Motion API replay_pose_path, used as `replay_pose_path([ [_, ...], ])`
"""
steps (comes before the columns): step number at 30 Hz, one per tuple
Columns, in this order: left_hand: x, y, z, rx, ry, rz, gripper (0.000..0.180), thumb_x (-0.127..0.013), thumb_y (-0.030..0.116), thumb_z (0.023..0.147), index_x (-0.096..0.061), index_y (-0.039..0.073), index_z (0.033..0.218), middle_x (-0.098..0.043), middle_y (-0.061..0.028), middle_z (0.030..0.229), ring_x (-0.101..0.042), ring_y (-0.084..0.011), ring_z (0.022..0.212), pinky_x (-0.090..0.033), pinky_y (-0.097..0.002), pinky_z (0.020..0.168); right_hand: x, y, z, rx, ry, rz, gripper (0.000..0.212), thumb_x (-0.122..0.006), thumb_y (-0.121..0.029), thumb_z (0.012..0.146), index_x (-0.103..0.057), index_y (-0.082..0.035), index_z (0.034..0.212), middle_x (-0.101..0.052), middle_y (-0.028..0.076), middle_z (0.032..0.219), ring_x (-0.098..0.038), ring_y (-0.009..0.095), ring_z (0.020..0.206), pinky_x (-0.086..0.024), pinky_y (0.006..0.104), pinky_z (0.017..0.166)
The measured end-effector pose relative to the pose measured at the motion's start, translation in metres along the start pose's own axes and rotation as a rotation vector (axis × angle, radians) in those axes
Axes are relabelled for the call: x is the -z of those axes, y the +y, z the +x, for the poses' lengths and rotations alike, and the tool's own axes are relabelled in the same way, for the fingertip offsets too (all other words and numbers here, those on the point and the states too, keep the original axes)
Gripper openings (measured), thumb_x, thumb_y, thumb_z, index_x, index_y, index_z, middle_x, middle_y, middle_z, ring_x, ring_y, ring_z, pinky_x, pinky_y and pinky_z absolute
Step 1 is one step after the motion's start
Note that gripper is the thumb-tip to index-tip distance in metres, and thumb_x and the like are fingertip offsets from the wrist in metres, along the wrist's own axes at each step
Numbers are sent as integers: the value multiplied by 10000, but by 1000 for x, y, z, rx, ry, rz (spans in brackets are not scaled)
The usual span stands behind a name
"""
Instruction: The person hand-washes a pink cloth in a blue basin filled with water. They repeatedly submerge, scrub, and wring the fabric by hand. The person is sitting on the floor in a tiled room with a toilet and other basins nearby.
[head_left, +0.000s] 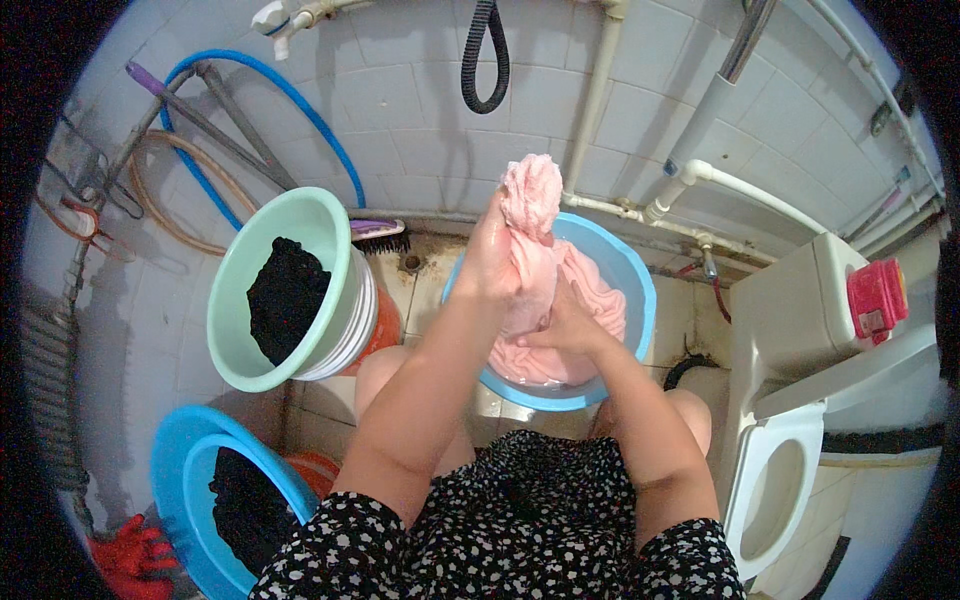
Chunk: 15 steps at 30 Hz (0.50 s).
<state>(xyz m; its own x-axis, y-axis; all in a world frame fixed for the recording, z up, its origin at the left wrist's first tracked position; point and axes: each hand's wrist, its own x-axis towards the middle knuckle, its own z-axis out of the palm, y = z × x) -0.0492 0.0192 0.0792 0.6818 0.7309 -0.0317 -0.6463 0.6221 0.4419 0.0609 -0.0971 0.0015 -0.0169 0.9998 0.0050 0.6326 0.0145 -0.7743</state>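
Wet pink cloth (590, 280) lies heaped in a light blue basin (640, 290) between my knees. My left hand (490, 255) is closed round a gathered part of it, raised above the basin, and a crumpled bunch sticks up over the fist. Lower down, my right hand (568, 325) is on the same cloth inside the basin, its thumb pointing left and its fingers bent into the folds. A stretch of cloth hangs between the two hands. My right fingertips are partly hidden by the fabric.
To the left, a pale green basin (225, 330) with black cloth rests on a white bucket; a blue basin (180, 450) holding black cloth stands nearer. A purple brush (380, 235) lies by the tiled wall. A toilet (770, 490) and water pipes (740, 190) are at right.
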Motion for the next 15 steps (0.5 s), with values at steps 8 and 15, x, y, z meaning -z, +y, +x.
replay_pose_path([
  [8,-20,5,-20,-89,-7,-206,366,-430,402,886,-560,97,1042,-595,-85,895,-550,-199,728,-459,-333,643,-51,-14,25,-36,290,696,791,-799,-184,583,-437,-13,1265,-527,139,1211,-490,233,1147,-342,341,1002],
  [15,2,47,-21,-196,-114,-27,400,-347,385,924,-529,89,1120,-606,-105,1001,-590,-249,930,-464,-447,869,27,-47,5,-177,643,367,404,-702,-92,659,-592,-9,1039,-654,106,925,-614,203,900,-464,309,818],
])
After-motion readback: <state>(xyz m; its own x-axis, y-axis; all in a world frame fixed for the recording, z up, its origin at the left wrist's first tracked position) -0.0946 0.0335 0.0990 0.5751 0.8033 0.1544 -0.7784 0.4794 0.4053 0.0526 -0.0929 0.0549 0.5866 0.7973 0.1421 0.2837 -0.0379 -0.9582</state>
